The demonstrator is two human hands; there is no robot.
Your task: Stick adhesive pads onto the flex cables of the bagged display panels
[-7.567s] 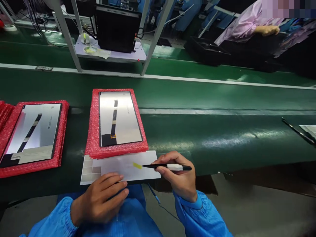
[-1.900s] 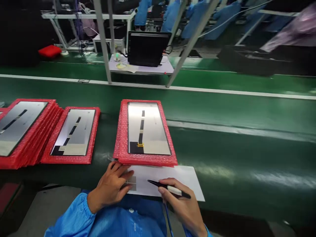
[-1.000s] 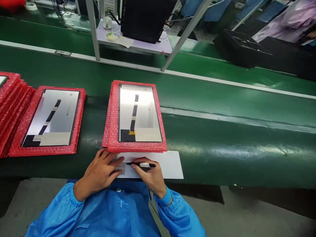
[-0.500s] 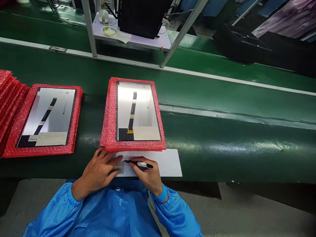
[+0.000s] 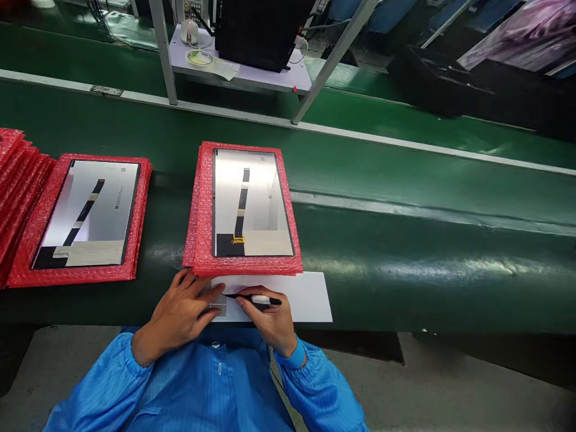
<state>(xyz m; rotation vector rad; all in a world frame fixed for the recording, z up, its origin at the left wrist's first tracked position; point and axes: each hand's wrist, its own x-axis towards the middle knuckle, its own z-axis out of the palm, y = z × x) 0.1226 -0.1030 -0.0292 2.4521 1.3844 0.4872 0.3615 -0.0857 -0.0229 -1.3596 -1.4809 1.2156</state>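
My right hand [image 5: 269, 318] pinches black tweezers [image 5: 254, 298] with a white band, their tip pointing left onto the grey squares at the left end of a white sheet [image 5: 306, 295]. Fingers of my left hand [image 5: 180, 312] lie spread flat on that same end of the sheet, holding it down. Just beyond the sheet a display panel [image 5: 250, 203] lies face down on a stack of red bubble-wrap pads [image 5: 200, 210], with a black ribbon cable and a small yellow piece near its lower edge.
A second panel [image 5: 85, 213] rests on red pads to the left, with more red pads [image 5: 13, 174] at the far left. All sit on a green conveyor belt [image 5: 405, 240]. Behind stand metal frame legs [image 5: 162, 54], a black monitor [image 5: 261, 30] and black trays [image 5: 432, 84].
Over the earlier frames the tweezers moved left along the sheet from a yellow piece to the grey squares. In the last half second hardly anything moved.
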